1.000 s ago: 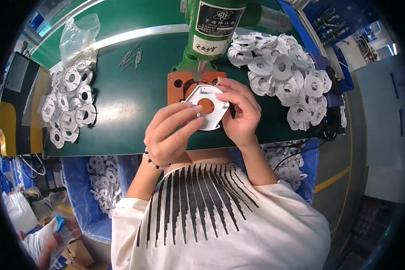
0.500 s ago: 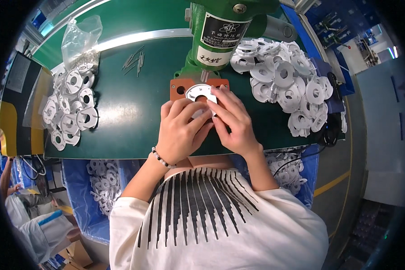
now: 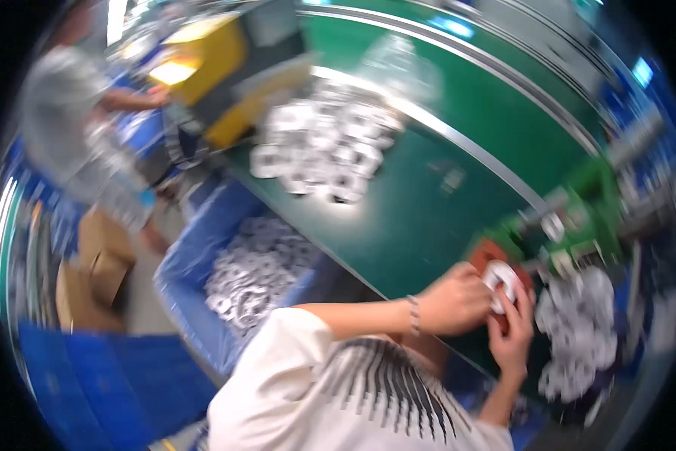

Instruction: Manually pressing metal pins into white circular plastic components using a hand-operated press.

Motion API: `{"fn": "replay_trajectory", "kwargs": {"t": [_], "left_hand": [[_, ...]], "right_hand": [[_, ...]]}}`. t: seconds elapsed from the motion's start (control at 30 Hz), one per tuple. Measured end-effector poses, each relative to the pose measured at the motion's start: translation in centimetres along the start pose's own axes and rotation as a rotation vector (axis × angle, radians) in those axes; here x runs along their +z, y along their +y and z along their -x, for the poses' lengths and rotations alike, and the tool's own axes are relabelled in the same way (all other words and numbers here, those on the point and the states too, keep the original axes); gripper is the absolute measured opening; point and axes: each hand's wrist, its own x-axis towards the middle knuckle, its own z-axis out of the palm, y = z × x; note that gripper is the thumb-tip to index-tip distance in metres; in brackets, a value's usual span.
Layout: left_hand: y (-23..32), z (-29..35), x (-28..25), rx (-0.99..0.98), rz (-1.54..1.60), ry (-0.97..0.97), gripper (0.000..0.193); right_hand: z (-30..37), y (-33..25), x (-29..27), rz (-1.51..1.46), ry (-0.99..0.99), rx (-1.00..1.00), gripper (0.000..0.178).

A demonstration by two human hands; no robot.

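A white ring-shaped plastic part (image 3: 496, 273) lies at the orange-red fixture (image 3: 487, 253) of a green hand press (image 3: 582, 225), on the right of the picture. My left hand (image 3: 456, 302), with a beaded bracelet at its wrist, has its fingers curled together at the part's left edge. My right hand (image 3: 514, 337) reaches up from below, its fingers pressed over the right side of the same part. Motion blur hides the fingertips and the finer details of the part.
White ring parts are heaped at the far left (image 3: 323, 143) and right of the press (image 3: 576, 327). A clear plastic bag (image 3: 398, 68) lies behind the left heap. A blue-lined bin (image 3: 195, 259) holds more parts. Left are cardboard boxes (image 3: 106, 244) and another person (image 3: 60, 128).
My view has swung strongly to the left, so the press and both hands now appear farther right. Both hands remain at the white part on the fixture.
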Motion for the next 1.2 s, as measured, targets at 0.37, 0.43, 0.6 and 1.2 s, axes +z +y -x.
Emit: {"fn": "replay_trajectory", "kwargs": {"t": [0.37,0.43,0.6,1.2], "left_hand": [[0.3,0.8,2.0,-0.190,0.099,-0.181,0.058],[0.1,1.0,2.5,-0.214,0.123,-0.211,0.041],[0.0,1.3,3.4,-0.192,0.042,-0.151,0.030],[-2.7,-0.5,-1.3,-0.094,0.416,-0.092,0.030]], "right_hand": [[-0.5,-0.8,-1.3,0.203,-0.097,-0.198,0.048],[-1.3,-0.9,-1.7,0.027,-0.098,-0.227,0.045],[-1.8,-1.7,-0.7,-0.104,-0.171,-0.074,0.071],[-1.7,-2.4,1.7,0.218,-0.109,-0.029,0.094]]}}
